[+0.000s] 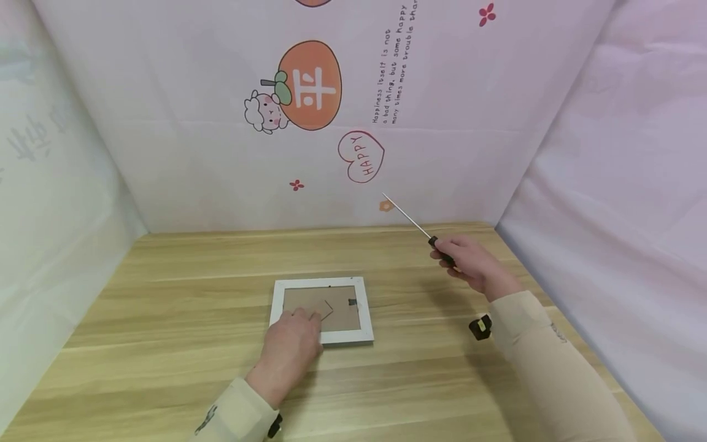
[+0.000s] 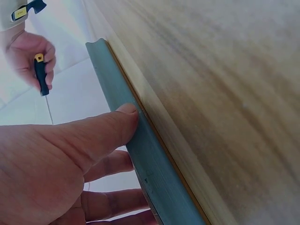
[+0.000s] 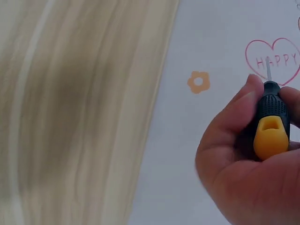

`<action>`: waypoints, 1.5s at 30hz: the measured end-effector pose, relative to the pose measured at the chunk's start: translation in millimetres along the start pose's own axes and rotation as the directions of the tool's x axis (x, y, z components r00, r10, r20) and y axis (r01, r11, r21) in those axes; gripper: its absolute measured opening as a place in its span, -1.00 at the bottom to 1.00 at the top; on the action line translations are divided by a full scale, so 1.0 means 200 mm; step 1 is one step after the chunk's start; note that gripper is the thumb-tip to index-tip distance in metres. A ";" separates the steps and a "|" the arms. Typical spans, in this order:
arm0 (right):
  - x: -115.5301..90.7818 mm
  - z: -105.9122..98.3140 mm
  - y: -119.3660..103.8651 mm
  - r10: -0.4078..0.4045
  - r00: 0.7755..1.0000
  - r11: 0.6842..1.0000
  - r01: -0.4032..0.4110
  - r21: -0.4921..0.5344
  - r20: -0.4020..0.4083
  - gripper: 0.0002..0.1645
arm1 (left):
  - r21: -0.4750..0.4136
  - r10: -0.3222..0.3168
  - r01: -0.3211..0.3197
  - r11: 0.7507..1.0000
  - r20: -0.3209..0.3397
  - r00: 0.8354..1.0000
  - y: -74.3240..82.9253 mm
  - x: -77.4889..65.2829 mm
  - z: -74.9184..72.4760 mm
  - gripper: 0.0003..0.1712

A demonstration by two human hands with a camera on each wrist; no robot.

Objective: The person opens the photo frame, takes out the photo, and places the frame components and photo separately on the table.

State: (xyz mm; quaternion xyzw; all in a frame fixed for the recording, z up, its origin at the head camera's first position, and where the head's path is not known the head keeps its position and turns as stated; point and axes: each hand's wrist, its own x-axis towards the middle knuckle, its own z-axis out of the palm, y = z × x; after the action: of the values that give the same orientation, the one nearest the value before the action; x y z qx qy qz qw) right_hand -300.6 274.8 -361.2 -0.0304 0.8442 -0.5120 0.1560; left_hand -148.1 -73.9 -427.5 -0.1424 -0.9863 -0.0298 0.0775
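A white picture frame [image 1: 361, 313] lies back side up on the table, its brown backing board [image 1: 339, 319] showing with a small dark catch near the right side. My left hand [image 1: 293, 347] grips the frame's near rail: the thumb [image 2: 105, 129] presses the outer edge while the fingers reach over onto the backing. Off to the right, raised above the table, my right hand [image 1: 469, 261] holds a screwdriver [image 1: 409, 219] by its black and yellow handle [image 3: 272, 126]. The long thin shaft points forward and left, away from the frame.
The wood-grain table [image 1: 193, 276] ends at a printed white cloth [image 1: 221, 172] at the back. More pale cloth hangs along the left side [image 1: 55, 184] and the right side [image 1: 618, 215]. A small dark wrist device [image 1: 480, 327] sits by the right cuff.
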 end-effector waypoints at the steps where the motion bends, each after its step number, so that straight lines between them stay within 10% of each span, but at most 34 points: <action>1: 0.00 0.00 0.02 0.007 1.000 1.000 -0.007 -0.010 -0.009 -0.35 | -0.001 -0.001 0.001 1.000 -0.002 1.000 0.00 0.00 0.00 -0.46; 7: 0.03 0.00 0.11 0.033 0.997 0.988 -0.043 -0.150 -0.065 -0.40 | -0.003 -0.010 0.010 1.000 0.006 1.000 -0.01 -0.01 0.01 -0.44; 14: 0.03 0.01 0.18 0.024 0.992 0.881 -0.079 -0.467 -0.122 -0.42 | -0.002 -0.006 0.006 1.000 -0.005 1.000 -0.02 -0.01 0.02 -0.45; 36: 0.03 0.02 0.25 0.030 0.994 0.629 -0.099 -0.771 -0.103 -0.63 | 0.027 0.013 -0.013 1.000 -0.010 1.000 -0.02 -0.01 0.01 -0.45; 45: 0.05 0.04 0.29 0.075 0.991 0.583 -0.132 -0.801 -0.109 -0.64 | 0.015 0.007 -0.007 1.000 -0.014 1.000 -0.02 -0.01 0.01 -0.46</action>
State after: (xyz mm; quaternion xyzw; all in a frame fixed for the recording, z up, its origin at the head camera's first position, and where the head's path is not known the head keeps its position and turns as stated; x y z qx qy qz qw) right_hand -301.1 294.1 -417.0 -0.0323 0.9891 -0.0651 0.1279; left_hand -148.2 -76.9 -430.1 -0.1450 -0.9854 -0.0232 0.0857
